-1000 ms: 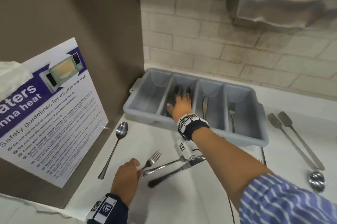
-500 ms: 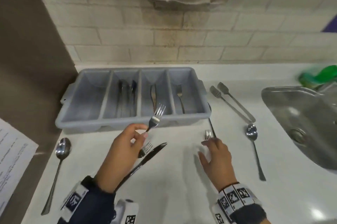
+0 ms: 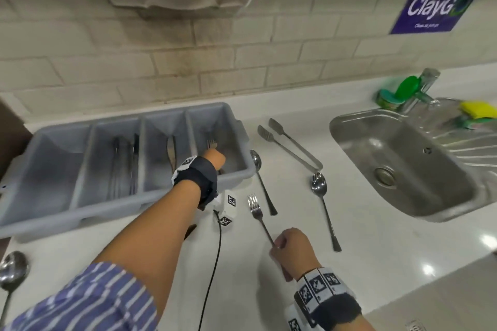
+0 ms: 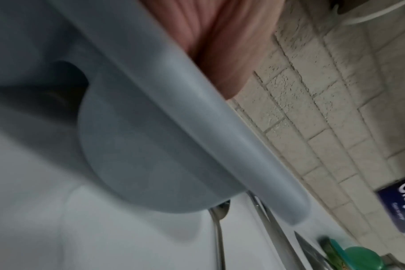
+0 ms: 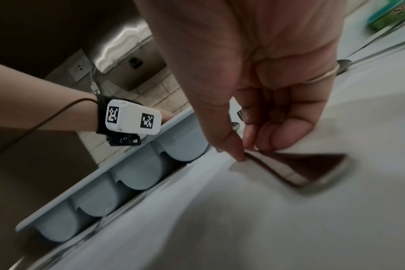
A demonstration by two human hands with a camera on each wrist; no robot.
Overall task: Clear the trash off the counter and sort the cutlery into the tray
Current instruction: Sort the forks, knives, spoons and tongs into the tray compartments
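Note:
The grey four-compartment cutlery tray (image 3: 107, 209) stands at the back left of the white counter. My left hand (image 3: 214, 159) is down inside its rightmost compartment; fork tines (image 3: 212, 144) show just past the knuckles. The fingers are hidden, so whether they hold that fork is unclear. In the left wrist view only a blurred palm (image 4: 220, 36) and the tray rim (image 4: 173, 118) appear. My right hand (image 3: 277, 244) pinches the handle end of a fork (image 3: 256, 211) lying on the counter. The right wrist view shows thumb and fingertips (image 5: 238, 155) closed on that handle.
Two spoons (image 3: 255, 162) (image 3: 319, 186) and metal tongs (image 3: 289, 146) lie right of the tray. Another spoon (image 3: 12, 268) sits at the near left. A knife tip (image 3: 189, 231) peeks from under my left arm. A steel sink (image 3: 403, 163) is on the right.
My left hand carried a fork from above the counter into the tray's rightmost compartment. My right hand closed on the handle of the fork on the counter. The head view swung right.

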